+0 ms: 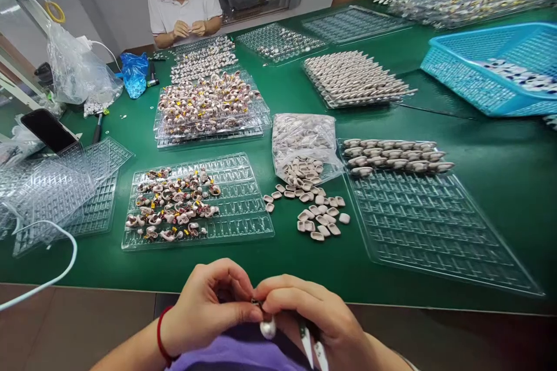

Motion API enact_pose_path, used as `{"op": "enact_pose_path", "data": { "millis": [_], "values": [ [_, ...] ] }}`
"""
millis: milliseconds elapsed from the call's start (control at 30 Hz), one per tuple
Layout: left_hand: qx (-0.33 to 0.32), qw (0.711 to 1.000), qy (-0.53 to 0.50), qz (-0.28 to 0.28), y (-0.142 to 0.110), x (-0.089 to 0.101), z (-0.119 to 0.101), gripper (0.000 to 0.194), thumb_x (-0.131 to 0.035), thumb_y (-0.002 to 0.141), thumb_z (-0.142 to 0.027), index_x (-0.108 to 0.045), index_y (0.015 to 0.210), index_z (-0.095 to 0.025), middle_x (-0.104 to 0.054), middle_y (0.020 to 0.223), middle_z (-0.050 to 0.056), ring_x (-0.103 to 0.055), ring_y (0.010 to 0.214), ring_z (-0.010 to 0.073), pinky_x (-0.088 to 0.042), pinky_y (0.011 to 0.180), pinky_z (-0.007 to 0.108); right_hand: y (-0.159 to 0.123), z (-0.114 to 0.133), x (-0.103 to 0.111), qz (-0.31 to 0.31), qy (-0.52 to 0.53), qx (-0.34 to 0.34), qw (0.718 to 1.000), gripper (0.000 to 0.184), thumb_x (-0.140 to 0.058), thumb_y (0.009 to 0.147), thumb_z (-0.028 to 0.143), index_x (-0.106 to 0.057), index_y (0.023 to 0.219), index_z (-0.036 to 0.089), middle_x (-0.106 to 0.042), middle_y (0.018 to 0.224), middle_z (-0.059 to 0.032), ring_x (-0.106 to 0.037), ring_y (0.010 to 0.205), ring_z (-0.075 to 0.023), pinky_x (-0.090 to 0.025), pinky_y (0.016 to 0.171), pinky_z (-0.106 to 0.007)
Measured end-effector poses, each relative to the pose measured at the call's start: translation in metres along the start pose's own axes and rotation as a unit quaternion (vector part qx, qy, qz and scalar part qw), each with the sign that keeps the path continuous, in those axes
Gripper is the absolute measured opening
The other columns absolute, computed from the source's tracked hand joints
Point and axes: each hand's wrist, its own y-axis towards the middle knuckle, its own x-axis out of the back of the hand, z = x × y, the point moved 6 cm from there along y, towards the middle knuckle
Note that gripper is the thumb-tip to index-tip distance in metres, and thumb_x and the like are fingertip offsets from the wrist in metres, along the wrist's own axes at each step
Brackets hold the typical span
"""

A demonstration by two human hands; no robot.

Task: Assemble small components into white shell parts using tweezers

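Observation:
At the table's near edge, my left hand and my right hand meet fingertip to fingertip. Both pinch a small earbud piece with a rounded pale end pointing down; its darker upper part is mostly covered by fingers. Tucked in my right palm is a pair of small snips, two pale pointed blades showing below the hand. Ahead lie loose beige shell caps, spilling from a clear plastic bag. To their left, a clear tray carries wired earbud pieces in rows.
Right of the bag, a clear tray holds rows of closed beige pieces at its far end. Behind are stacked filled trays and a blue basket. A phone and cable lie left. Two people work across the table.

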Motion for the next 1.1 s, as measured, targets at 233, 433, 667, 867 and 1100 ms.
{"op": "enact_pose_path", "data": {
  "millis": [233,433,667,867,1100],
  "values": [
    [0.003,1.0,-0.019,-0.006,0.001,0.005,0.0,0.028,-0.087,0.059,-0.011,-0.066,0.078,-0.017,-0.076,0.066,-0.002,-0.068,0.059,0.0108,-0.049,0.058,0.017,-0.004,-0.004,-0.004,0.026,0.03,-0.019,0.999,0.033,-0.051,0.086,0.0,-0.058,0.112,0.02,-0.066,0.098,-0.0091,-0.066,0.083,-0.0145,-0.056,0.072,-0.022],
    [0.018,1.0,-0.009,0.0,0.002,0.008,0.001,0.03,-0.085,0.061,-0.011,-0.064,0.081,-0.018,-0.078,0.069,0.001,-0.07,0.062,0.0126,-0.05,0.059,0.017,-0.003,-0.005,-0.006,0.049,0.022,-0.023,0.998,0.034,-0.051,0.084,-0.001,-0.057,0.11,0.02,-0.064,0.096,-0.0085,-0.065,0.081,-0.0146,-0.056,0.071,-0.023],
    [-0.054,0.988,0.142,-0.006,-0.005,0.001,-0.007,0.018,-0.073,0.071,-0.011,-0.064,0.085,-0.016,-0.073,0.072,0.003,-0.067,0.063,0.0136,-0.052,0.061,0.021,-0.002,-0.002,-0.006,0.045,-0.02,0.008,0.999,0.032,-0.049,0.087,0.002,-0.058,0.111,0.021,-0.065,0.094,-0.0084,-0.067,0.079,-0.0152,-0.056,0.069,-0.023],
    [-0.125,0.966,0.221,-0.052,-0.009,-0.005,-0.012,0.022,-0.063,0.066,-0.001,-0.065,0.083,-0.015,-0.07,0.072,0.002,-0.064,0.061,0.0134,-0.053,0.06,0.02,-0.004,-0.003,-0.007,0.029,-0.058,0.025,0.998,0.03,-0.047,0.089,0.005,-0.057,0.113,0.021,-0.064,0.093,-0.0081,-0.065,0.074,-0.0146,-0.055,0.064,-0.022],
    [-0.116,0.975,0.172,-0.076,-0.004,0.011,-0.009,0.019,-0.065,0.068,-0.002,-0.075,0.076,-0.016,-0.067,0.071,0.003,-0.062,0.063,0.0126,-0.049,0.059,0.02,-0.006,-0.026,0.005,0.071,-0.059,-0.189,0.978,0.023,-0.062,0.084,0.016,-0.049,0.1,0.023,-0.053,0.08,0.0013,-0.053,0.06,-0.0122,-0.049,0.052,-0.02]
  ]
}}
